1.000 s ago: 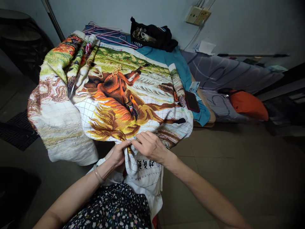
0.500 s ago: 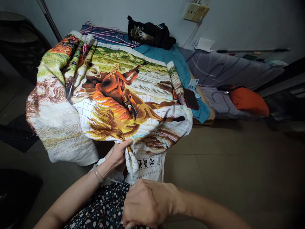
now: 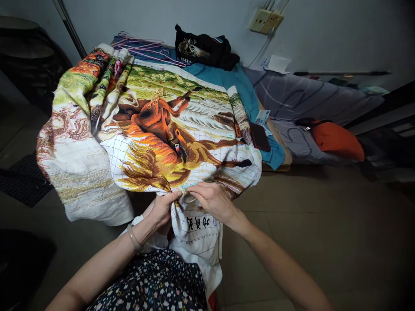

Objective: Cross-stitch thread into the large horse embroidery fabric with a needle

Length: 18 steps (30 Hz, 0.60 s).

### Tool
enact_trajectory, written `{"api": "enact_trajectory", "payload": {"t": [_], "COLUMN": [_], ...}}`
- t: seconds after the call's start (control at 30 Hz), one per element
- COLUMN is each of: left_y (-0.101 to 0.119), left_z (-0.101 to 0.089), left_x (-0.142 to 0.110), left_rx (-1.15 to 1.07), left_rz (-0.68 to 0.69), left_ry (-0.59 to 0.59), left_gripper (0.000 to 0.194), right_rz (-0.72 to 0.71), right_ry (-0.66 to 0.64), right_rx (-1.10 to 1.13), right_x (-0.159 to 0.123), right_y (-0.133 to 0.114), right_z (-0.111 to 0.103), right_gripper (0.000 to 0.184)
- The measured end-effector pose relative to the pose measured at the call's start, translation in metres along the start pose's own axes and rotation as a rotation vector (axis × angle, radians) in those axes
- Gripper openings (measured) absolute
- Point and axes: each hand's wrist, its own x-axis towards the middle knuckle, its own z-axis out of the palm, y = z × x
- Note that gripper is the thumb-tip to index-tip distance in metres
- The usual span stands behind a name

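A large cross-stitch cloth (image 3: 155,162) with brown and orange horses and a printed grid spreads before me. Its near edge is bunched in my left hand (image 3: 161,208), the thumb pressing on top and the fingers underneath. Just right of that thumb, my right hand (image 3: 212,199) pinches close to the cloth surface. A pale thread (image 3: 188,199) shows in a loose loop by its fingertips. Any needle there is too small to make out. Below the hands hangs a flap with black stitched characters (image 3: 198,223).
Rolled cloth ends lie at left and right (image 3: 240,114). A dark phone (image 3: 260,137) rests beside the right roll. Behind are pink hangers (image 3: 139,43) and a black bag (image 3: 205,47) on teal fabric (image 3: 223,75). An orange bag (image 3: 339,140) is farther right.
My right hand has moved from low near my lap, where it drew the thread taut, up and forward to the cloth beside my left thumb. The left hand keeps its hold.
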Motion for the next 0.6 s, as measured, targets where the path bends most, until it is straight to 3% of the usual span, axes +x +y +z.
{"api": "enact_trajectory", "payload": {"t": [0.4,0.6], "left_y": [0.000,0.000], "left_z": [-0.001,0.001], "left_x": [0.000,-0.001], "left_rx": [-0.014,-0.008], "left_rz": [-0.007,0.002], "left_ry": [0.006,-0.011], "left_gripper": [0.050,0.050], "right_rz": [0.037,0.022], "right_ry": [-0.179,-0.252], "right_rx": [-0.146,-0.395], "right_x": [0.007,0.009], "right_y": [-0.011,-0.025], "right_z": [-0.009,-0.014], "right_gripper": [0.020,0.013]}}
